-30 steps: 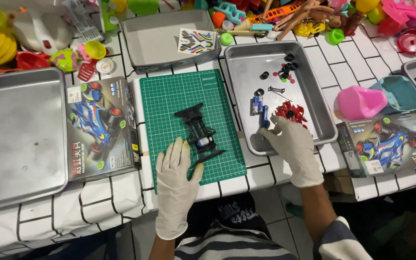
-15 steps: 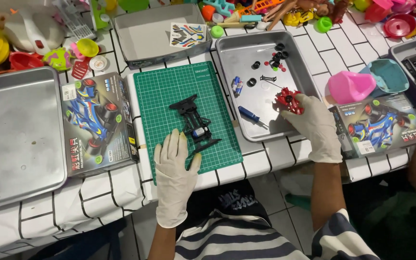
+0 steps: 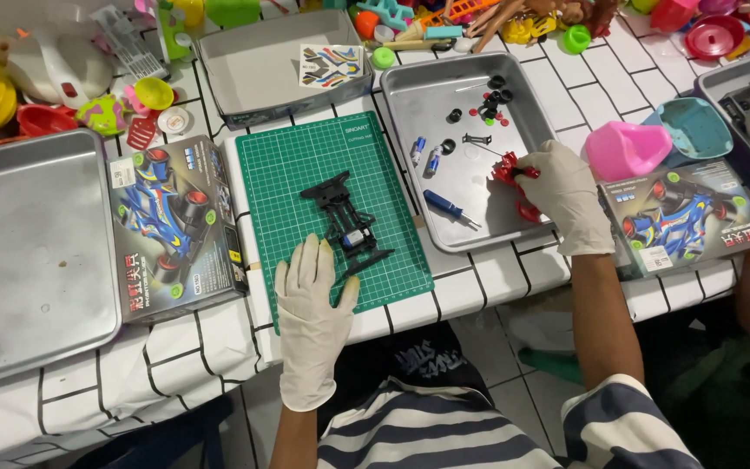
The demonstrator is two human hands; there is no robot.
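Red plastic parts (image 3: 514, 174) are pinched by right hand (image 3: 562, 195), gloved, grip clenched on them, inside metal tray (image 3: 410, 95) w/ blue screwdriver (image 3: 444, 206) nearby. Black chassis (image 3: 345, 221) is laid on green cutting mat (image 3: 292, 161) at bench centre. Left hand (image 3: 312, 304) is rested flat beside chassis, released, fingers spread.

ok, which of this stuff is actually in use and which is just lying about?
In use: black car frame on the green mat, left hand flat beside it; right hand on red parts in the metal tray; blue screwdriver.

Lying about: kit box, pink cup, sticker sheet.
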